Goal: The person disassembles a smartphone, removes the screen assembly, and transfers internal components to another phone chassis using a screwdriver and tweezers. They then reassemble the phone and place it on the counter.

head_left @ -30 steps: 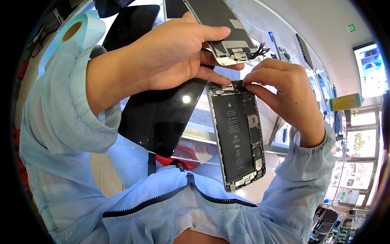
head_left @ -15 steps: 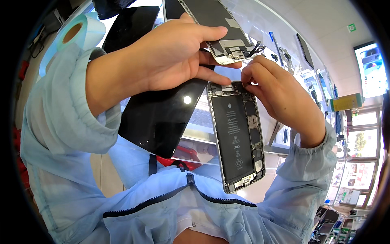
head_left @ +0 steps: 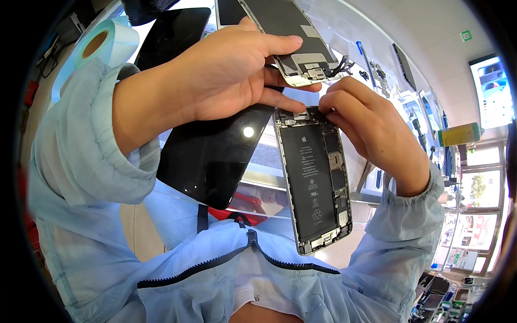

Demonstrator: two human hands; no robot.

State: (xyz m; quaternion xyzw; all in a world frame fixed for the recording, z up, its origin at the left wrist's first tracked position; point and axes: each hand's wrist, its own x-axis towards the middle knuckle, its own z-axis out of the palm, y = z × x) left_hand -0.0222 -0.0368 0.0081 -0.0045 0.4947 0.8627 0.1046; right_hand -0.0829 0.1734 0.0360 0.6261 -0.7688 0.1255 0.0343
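Observation:
My left hand [head_left: 231,72] grips a phone screen assembly [head_left: 283,27] between the thumb and the fingers. Its dark metal back faces me, and short black flex cables [head_left: 340,65] stick out at its near right corner. Below it is an opened phone body [head_left: 309,188] with a large black battery and bare circuit parts. One of my left fingertips touches the body's top edge. At its top right corner my right hand [head_left: 371,126] works with thumb and fingers pinched together; whatever lies between those fingertips is hidden.
Left of the phone body lies a glossy black panel [head_left: 210,161], with another black panel [head_left: 175,37] farther off. A pale blue label roll [head_left: 116,46] stands at the far left. To the right are a blue pen [head_left: 362,49], small loose parts [head_left: 379,78] and a yellow-green bottle [head_left: 458,134].
My right hand has shifted very slightly left and down at the phone's top corner. The left hand, screen assembly and phone body stay almost where they were.

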